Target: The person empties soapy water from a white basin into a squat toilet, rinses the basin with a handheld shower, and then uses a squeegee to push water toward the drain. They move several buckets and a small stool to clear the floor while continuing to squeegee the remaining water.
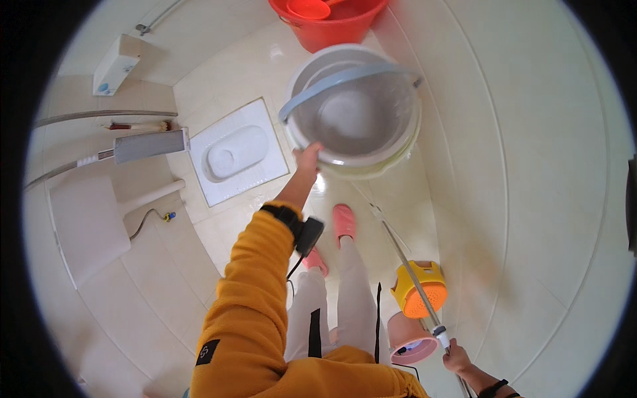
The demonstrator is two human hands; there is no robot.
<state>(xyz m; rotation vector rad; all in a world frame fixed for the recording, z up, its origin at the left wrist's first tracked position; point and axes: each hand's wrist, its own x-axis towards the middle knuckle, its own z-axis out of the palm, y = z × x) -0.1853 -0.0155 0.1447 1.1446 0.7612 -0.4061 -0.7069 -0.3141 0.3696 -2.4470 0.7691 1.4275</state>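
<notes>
My left hand [308, 158] grips the near left rim of a grey plastic bucket [348, 119] with a light blue handle lying across its opening. Under and around the bucket's near side shows the pale green edge of another basin [371, 173]. Low on the right, my right hand [456, 356] is closed around the metal pole of a mop or squeegee [410, 268], which slants up and left to the floor between my feet and the wall. The pole's far end is thin and hard to make out.
A squat toilet [238, 151] is set in the floor at left, with a flat mop head [149, 146] and a toilet brush [144, 126] by the wall. A red tub [331, 30] stands beyond the bucket. An orange-yellow stool [423, 293] and a pink bucket [410, 343] are at right.
</notes>
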